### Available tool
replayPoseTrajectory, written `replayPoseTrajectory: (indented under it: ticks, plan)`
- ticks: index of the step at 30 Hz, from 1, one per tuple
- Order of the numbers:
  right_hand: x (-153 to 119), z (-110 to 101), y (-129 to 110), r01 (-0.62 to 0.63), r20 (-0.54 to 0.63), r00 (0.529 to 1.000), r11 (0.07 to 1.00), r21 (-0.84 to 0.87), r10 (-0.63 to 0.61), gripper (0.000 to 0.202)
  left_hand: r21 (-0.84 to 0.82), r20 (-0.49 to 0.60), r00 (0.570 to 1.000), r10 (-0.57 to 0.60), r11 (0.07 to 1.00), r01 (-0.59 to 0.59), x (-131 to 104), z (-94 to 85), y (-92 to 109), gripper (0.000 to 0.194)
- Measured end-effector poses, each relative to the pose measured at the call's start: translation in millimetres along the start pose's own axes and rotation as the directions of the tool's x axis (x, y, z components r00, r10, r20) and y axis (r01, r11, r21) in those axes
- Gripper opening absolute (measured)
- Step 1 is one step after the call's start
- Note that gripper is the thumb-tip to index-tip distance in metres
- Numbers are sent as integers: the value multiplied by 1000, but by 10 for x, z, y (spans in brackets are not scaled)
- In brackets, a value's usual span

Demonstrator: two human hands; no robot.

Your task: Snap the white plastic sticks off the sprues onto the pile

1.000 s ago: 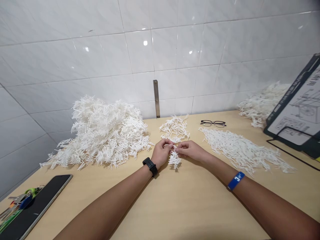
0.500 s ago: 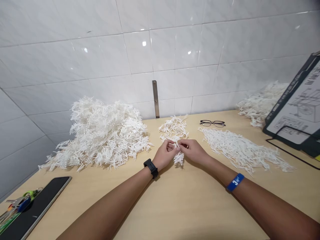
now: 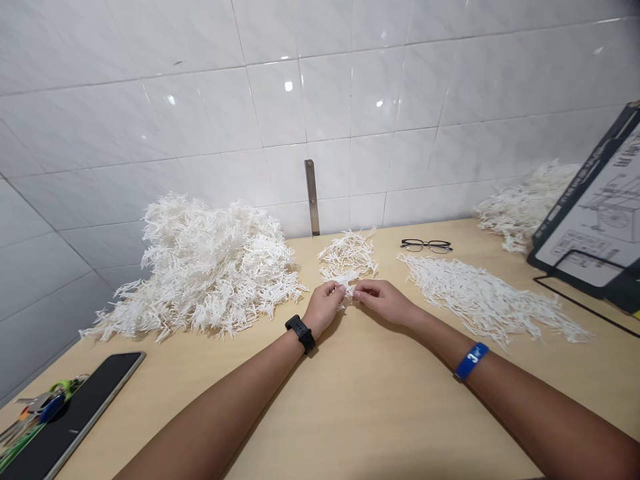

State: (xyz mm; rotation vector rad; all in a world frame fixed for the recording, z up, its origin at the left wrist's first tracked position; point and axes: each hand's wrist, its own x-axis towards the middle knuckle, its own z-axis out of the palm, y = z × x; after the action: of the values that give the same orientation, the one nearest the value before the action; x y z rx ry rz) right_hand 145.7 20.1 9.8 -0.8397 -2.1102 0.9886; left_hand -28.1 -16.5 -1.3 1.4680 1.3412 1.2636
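White plastic sprig [image 3: 349, 291]: small, branched, spiky; only a little shows, pinched from both sides at fingertip level, just above the tabletop. Sits at near edge of a small loose heap of like sprigs [image 3: 349, 257].

All the plastic sprig piles [image 3: 210, 267] are plain white, same as the glossy wall tiles [image 3: 200, 107] with faint grey veining. Table [image 3: 360, 407] is pale wood-grain tan. Watch [image 3: 301, 331] is black, wristband [image 3: 472, 361] bright blue with a white mark, glasses [image 3: 426, 246] black-framed, phone [image 3: 75, 413] black with silvery edge.
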Motion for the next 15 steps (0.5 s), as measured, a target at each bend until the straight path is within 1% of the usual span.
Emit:
replayPoseTrajectory:
  ticks: [3,6,10,15]
  plan:
    - [-12,-18,-54,11,-12,1000,1000,3,-11,26,-79,-7,998,-58,995,58,-5,-2,22,27]
    - [-25,-44,-87,11,-42,999,999,31,-10,27,-134,-27,995,-100,986,96,-9,-3,44,23]
    - [-29,-81,-58,-24,-62,998,998,66,28,29,-92,-50,992,-115,990,110,-6,-7,51,24]
    - [-16,-103,-21,-73,-106,991,995,62,79,28,-88,0,993,-114,990,114,-27,-12,87,33]
